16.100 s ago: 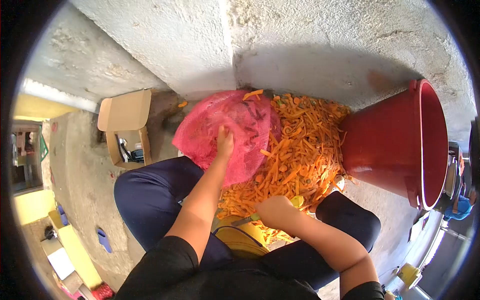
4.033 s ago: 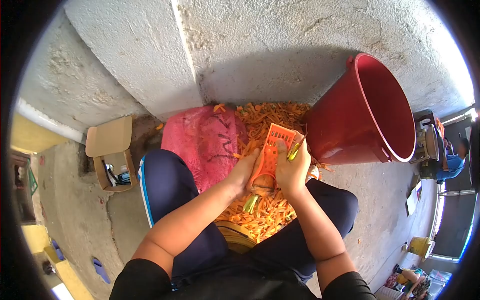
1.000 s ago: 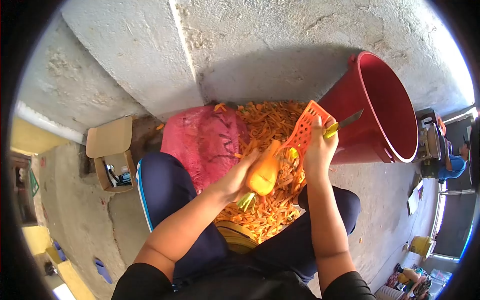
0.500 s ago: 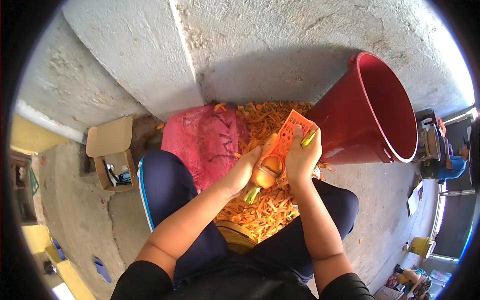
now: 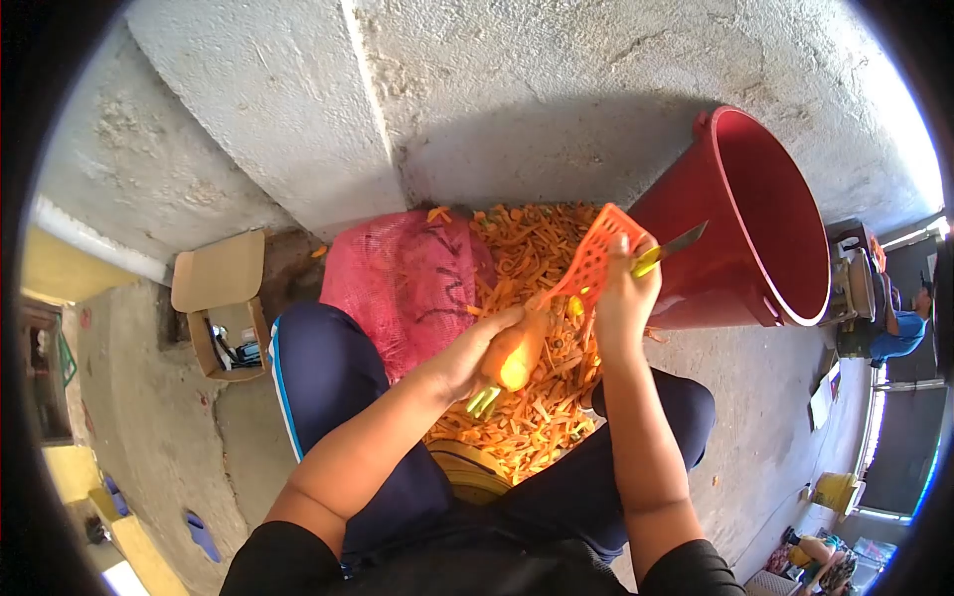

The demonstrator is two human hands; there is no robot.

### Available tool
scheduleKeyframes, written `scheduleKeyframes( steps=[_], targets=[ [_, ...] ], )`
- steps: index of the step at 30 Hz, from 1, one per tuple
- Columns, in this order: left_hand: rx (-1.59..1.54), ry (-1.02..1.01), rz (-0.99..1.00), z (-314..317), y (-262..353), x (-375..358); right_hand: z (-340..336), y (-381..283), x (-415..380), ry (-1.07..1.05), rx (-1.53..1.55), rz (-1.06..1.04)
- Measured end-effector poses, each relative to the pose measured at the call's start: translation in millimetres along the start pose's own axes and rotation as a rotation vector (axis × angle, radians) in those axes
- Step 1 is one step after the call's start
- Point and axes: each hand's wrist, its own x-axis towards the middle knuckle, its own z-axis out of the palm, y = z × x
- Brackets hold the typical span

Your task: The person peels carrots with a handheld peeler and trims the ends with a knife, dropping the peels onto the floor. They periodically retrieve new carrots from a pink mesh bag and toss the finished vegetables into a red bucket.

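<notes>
My left hand point(image 5: 475, 353) is closed around a thick orange carrot point(image 5: 514, 366), held tilted over a heap of orange peelings point(image 5: 552, 417). A yellow-green piece point(image 5: 484, 400) shows just below the carrot's lower end. My right hand point(image 5: 626, 293) is closed on an orange peeler point(image 5: 601, 243) with a wide perforated handle. The same hand also grips a knife point(image 5: 681, 242), its yellow handle at the fingers and its blade pointing up to the right. The peeler's head is apart from the carrot's near end.
A tall dark-red bucket point(image 5: 686, 219) leans at the right by the rough wall point(image 5: 537, 89). A pink mesh sack point(image 5: 397, 283) lies beside the peelings. Further left is an open cardboard box point(image 5: 224, 338) with small items. A person in blue point(image 5: 899, 333) is at far right.
My right hand has moved up and right, taking the peeler off the carrot. The knife blade now shows. My left hand has lowered slightly, with the carrot turned.
</notes>
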Motion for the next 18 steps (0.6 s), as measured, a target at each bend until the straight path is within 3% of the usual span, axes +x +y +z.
scheduleKeyframes(
  steps=[3,10,14,16,18],
  targets=[
    [-0.063,0.142,0.122,-3,-10,13,12,-15,-26,-0.102,-0.011,-0.006],
    [0.003,0.180,0.067,15,-5,9,17,-19,-48,-0.183,-0.253,-0.193],
    [0.063,-0.002,0.001,3,-12,7,1,-2,-14,0.066,-0.473,-0.277],
    [0.043,-0.072,-0.044,1,-15,8,-14,8,20,0.319,-0.537,-0.246],
    [-0.013,-0.079,-0.074,-2,-18,11,-26,9,35,0.296,-0.484,-0.104]
  ],
)
